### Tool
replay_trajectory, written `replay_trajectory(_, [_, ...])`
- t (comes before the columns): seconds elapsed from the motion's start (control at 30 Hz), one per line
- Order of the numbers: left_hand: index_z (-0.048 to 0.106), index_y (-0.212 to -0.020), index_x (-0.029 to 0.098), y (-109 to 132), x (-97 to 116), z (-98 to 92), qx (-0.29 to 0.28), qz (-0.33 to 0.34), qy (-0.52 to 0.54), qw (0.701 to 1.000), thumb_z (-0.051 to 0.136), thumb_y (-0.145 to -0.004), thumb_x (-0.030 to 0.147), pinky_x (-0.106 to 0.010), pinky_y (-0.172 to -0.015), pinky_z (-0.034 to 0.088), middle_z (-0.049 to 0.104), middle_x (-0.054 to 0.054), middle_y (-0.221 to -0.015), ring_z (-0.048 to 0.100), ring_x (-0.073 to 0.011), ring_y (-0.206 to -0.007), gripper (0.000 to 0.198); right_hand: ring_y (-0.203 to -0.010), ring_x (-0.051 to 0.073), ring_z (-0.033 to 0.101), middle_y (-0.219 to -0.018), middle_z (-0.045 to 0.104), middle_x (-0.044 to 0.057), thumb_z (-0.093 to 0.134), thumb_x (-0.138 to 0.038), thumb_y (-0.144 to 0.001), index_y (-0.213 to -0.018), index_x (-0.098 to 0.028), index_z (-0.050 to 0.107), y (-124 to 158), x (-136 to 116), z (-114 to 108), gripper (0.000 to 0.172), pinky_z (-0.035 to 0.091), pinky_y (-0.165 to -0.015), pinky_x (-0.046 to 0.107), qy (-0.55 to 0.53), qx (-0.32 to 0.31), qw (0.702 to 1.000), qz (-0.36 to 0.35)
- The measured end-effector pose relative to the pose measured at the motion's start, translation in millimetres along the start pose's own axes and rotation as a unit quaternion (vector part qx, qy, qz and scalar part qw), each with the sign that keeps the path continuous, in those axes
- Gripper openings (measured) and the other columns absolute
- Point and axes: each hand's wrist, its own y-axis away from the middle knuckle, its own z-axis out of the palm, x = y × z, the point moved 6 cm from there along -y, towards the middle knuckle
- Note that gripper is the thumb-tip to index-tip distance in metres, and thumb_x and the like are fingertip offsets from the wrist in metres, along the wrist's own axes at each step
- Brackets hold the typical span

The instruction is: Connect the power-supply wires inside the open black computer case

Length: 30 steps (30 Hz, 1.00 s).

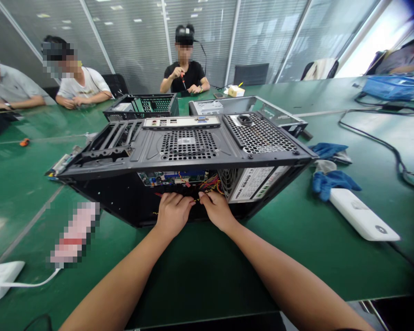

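Observation:
A black computer case [141,154] lies before me with its back panel facing up and its open side toward me. Inside it I see a motherboard [158,178], a bundle of coloured wires [210,182] and a power supply [255,184] with a white label. My left hand [174,211] is closed at the opening, thumb and fingers pinching a thin yellow-and-black cable [197,200]. Close beside it, my right hand [216,209] pinches the same cable from the other side. The cable's ends are hidden in the dark inside of the case.
Blue-and-grey gloves [334,177] and a white power bank [364,214] lie to the right. On the left are a blurred-out pink item [74,236] and a white device [2,280]. Two more case frames [141,105] stand behind. Across the table, a person [184,69] holds a screwdriver [183,80].

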Motion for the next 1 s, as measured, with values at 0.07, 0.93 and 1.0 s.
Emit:
replay_trajectory(0.07, [0.070, -0.084, 0.020, 0.5, -0.4, 0.9, 0.000, -0.001, 0.002, 1.000, 0.054, -0.093, 0.030, -0.033, -0.070, 0.036, 0.064, -0.002, -0.067, 0.056, -0.0178, -0.067, 0.021, -0.066, 0.018, 0.057, -0.063, 0.059, 0.001, 0.045, -0.045, -0.086, -0.063, -0.021, 0.056, 0.2, -0.5, -0.3, 0.035, 0.041, -0.068, 0.030, 0.000, 0.001, 1.000, 0.002])
replay_trajectory(0.93, [0.069, -0.086, 0.019, 1.3, -1.1, 4.3, -0.021, -0.001, -0.005, 1.000, 0.053, -0.094, 0.030, -0.032, -0.068, 0.038, 0.065, -0.003, -0.068, 0.058, -0.0182, -0.067, 0.021, -0.068, 0.018, 0.057, -0.064, 0.060, 0.001, 0.044, -0.046, -0.086, -0.064, -0.021, 0.057, 0.4, 0.6, 0.4, 0.036, 0.041, -0.070, 0.030, 0.005, -0.001, 1.000, 0.005])
replay_trajectory(1.0, [0.069, -0.087, 0.019, 0.8, -1.1, 4.1, -0.023, -0.001, -0.008, 1.000, 0.052, -0.094, 0.030, -0.032, -0.068, 0.037, 0.064, -0.003, -0.068, 0.057, -0.0183, -0.067, 0.021, -0.068, 0.018, 0.058, -0.065, 0.060, 0.001, 0.044, -0.047, -0.087, -0.064, -0.021, 0.057, 0.3, 1.1, 0.6, 0.037, 0.041, -0.070, 0.030, 0.005, -0.001, 1.000, 0.004])
